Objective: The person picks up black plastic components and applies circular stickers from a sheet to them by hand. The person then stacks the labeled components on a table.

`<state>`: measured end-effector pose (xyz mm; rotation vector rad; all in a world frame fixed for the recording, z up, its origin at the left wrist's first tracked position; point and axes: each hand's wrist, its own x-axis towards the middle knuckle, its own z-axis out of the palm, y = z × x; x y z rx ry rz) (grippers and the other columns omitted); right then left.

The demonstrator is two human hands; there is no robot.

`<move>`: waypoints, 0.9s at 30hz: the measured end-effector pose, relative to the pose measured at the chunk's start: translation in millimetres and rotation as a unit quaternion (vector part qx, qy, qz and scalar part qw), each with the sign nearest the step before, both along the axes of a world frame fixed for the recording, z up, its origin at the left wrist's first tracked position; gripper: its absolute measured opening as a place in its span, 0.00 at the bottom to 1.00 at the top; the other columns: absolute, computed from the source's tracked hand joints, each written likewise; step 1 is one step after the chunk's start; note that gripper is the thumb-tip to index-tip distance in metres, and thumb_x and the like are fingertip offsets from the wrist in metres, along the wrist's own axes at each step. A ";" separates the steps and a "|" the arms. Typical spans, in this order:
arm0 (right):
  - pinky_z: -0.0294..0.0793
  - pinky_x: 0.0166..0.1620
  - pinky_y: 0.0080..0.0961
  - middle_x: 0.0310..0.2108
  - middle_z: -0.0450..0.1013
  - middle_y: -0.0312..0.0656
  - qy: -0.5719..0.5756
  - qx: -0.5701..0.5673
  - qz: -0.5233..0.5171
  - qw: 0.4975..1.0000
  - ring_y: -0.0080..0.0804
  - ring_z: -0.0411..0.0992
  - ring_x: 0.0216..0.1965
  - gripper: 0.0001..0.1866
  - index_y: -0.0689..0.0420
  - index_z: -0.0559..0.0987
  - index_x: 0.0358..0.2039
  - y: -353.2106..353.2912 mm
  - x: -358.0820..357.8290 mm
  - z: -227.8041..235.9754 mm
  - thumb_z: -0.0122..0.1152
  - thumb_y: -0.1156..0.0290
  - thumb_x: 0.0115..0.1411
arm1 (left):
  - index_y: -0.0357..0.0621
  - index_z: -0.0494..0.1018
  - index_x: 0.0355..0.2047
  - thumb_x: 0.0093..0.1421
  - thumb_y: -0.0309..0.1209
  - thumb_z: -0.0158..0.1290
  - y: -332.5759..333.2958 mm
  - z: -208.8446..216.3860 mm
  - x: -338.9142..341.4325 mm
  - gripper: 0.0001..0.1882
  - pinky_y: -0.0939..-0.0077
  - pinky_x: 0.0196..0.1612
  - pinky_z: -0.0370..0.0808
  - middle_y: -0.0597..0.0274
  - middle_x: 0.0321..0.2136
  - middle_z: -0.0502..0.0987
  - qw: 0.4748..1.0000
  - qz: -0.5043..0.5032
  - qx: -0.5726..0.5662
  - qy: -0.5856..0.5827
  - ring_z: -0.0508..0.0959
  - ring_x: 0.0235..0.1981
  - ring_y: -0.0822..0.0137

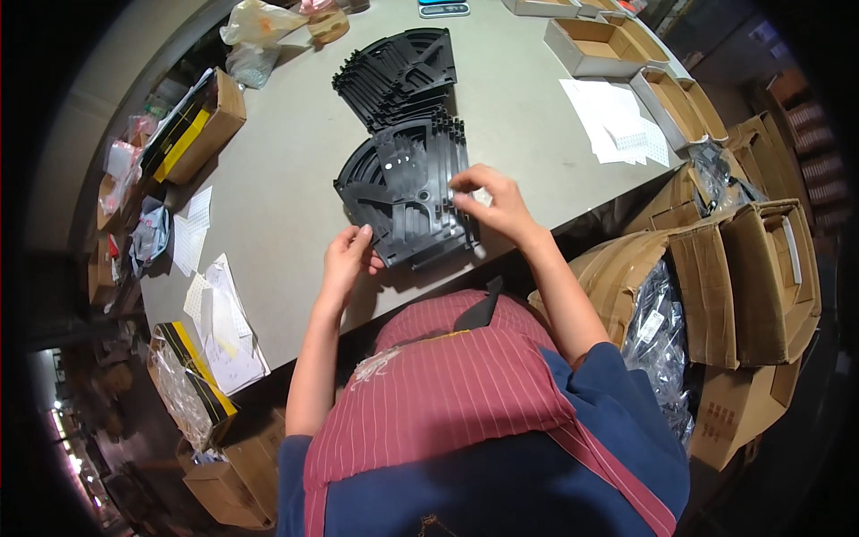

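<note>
A stack of black fan-shaped plastic parts (407, 183) lies near the front edge of the table, its top piece marked by a few small white spots. My left hand (344, 261) grips the stack's near left corner, thumb on top and fingers curled at the edge. Over the right edge of the same stack, my right hand (497, 208) has thumb and index finger brought together in a pinch; whatever sits between the fingertips is too small to make out. Just beyond, a second stack of black fan-shaped parts (398, 76) fans out on the table.
Papers (617, 121) and open cardboard trays (599, 46) lie at the far right of the grey table (277, 170). Loose sheets (224, 327) and a cardboard box (210, 125) line the left side. Large cartons (617, 277) with plastic-wrapped contents stand right of me.
</note>
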<state>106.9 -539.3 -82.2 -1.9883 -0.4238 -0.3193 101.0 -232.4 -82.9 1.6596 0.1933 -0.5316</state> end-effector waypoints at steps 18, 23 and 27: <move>0.75 0.41 0.28 0.33 0.76 0.43 0.187 -0.003 -0.113 0.976 0.32 0.76 0.34 0.14 0.59 0.83 0.43 4.0 -38.0 -23.1 0.62 0.69 0.57 | 0.44 0.75 0.46 0.69 0.47 0.49 -10.2 9.3 -7.7 0.20 0.77 0.37 0.78 0.68 0.34 0.80 0.997 -0.024 -0.007 0.066 0.76 0.32 0.78; 0.75 0.41 0.33 0.33 0.75 0.48 0.128 -0.051 -0.105 0.985 0.43 0.76 0.36 0.14 0.59 0.84 0.40 7.6 -37.1 -18.9 0.59 0.71 0.54 | 0.44 0.74 0.43 0.69 0.43 0.51 -8.9 9.9 -5.4 0.15 0.76 0.37 0.76 0.67 0.36 0.80 0.998 -0.022 -0.017 0.055 0.78 0.33 0.77; 0.75 0.41 0.39 0.30 0.74 0.49 0.045 -0.115 -0.107 0.987 0.50 0.74 0.34 0.14 0.60 0.84 0.39 9.5 -42.4 -12.2 0.56 0.74 0.53 | 0.43 0.73 0.37 0.68 0.41 0.54 -27.5 30.3 -8.3 0.13 0.79 0.33 0.73 0.75 0.22 0.70 0.996 0.049 -0.033 0.065 0.67 0.22 0.80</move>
